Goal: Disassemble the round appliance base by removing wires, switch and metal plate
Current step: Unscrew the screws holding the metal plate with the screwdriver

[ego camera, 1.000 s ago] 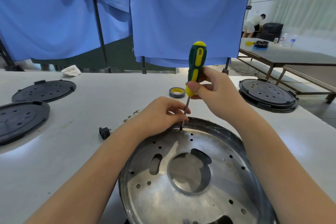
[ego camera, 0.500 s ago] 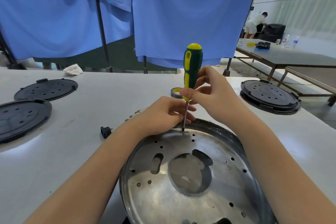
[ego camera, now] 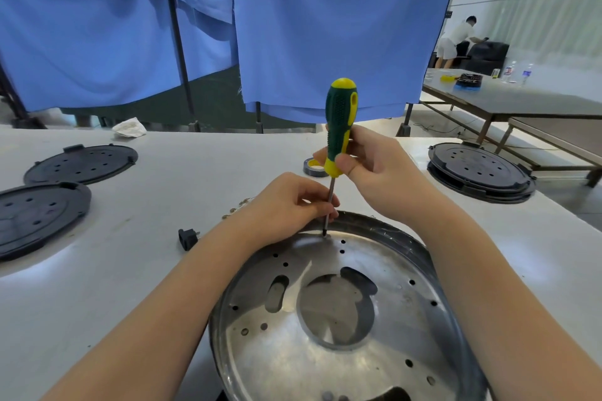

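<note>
The round appliance base (ego camera: 404,239) lies in front of me with its shiny metal plate (ego camera: 293,365) facing up, full of small holes and a large central opening. My right hand (ego camera: 381,172) grips the green and yellow handle of a screwdriver (ego camera: 338,127), which stands almost upright with its tip on a screw at the plate's far rim. My left hand (ego camera: 286,205) rests at that rim and pinches the screwdriver's shaft between its fingertips. A small black switch part (ego camera: 187,239) lies on the table to the left.
Two black round covers (ego camera: 81,163) (ego camera: 35,215) lie at the left on the white table (ego camera: 163,192), and a stack of black bases (ego camera: 479,172) stands at the right. A roll of tape (ego camera: 313,167) sits behind my hands. Small screws (ego camera: 237,207) lie near my left wrist.
The screwdriver has tipped from a slight lean to nearly upright, and my right hand has shifted its hold on the handle. My left hand stays at the shaft.
</note>
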`<action>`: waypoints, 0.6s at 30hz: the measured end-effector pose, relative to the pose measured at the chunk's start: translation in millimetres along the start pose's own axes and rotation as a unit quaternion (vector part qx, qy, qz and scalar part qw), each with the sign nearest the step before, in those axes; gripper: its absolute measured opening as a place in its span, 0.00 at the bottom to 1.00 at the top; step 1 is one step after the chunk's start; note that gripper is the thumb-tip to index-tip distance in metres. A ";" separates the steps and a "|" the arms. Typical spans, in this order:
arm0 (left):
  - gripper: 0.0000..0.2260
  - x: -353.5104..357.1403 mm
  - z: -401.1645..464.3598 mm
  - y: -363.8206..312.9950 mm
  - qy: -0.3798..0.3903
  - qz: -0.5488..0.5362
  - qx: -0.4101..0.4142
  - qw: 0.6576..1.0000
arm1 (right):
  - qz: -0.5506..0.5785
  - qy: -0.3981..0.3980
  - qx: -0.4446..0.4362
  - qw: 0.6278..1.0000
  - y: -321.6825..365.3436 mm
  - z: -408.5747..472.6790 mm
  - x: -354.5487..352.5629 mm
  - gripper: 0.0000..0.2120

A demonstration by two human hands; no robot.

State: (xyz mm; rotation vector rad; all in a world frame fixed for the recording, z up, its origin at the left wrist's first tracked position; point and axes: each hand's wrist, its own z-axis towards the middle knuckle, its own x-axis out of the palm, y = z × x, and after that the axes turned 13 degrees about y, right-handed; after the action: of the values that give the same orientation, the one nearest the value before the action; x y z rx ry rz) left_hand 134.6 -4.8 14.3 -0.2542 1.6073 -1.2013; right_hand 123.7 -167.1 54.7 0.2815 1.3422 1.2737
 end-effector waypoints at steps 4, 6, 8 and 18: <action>0.05 -0.3 -0.6 0.5 -0.014 0.017 0.002 1.000 | 0.005 -0.013 -0.004 1.000 1.8 1.9 3.9 0.13; 0.05 -0.7 -0.3 0.3 -0.010 0.013 0.002 1.000 | -0.029 -0.051 0.001 0.998 2.0 2.4 4.9 0.13; 0.05 -1.1 0.6 -0.8 -0.008 0.017 0.004 1.000 | -0.047 -0.098 0.000 0.994 2.0 2.7 4.0 0.12; 0.08 0.5 -0.4 0.2 0.016 -0.041 0.028 0.999 | -0.003 -0.042 -0.023 0.999 2.2 0.9 -3.0 0.18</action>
State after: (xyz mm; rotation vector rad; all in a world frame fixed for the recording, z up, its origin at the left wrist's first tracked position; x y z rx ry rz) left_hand 134.2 -4.8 13.8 -0.2690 1.6013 -1.3181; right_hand 124.1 -168.2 58.3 0.2945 1.2403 1.2720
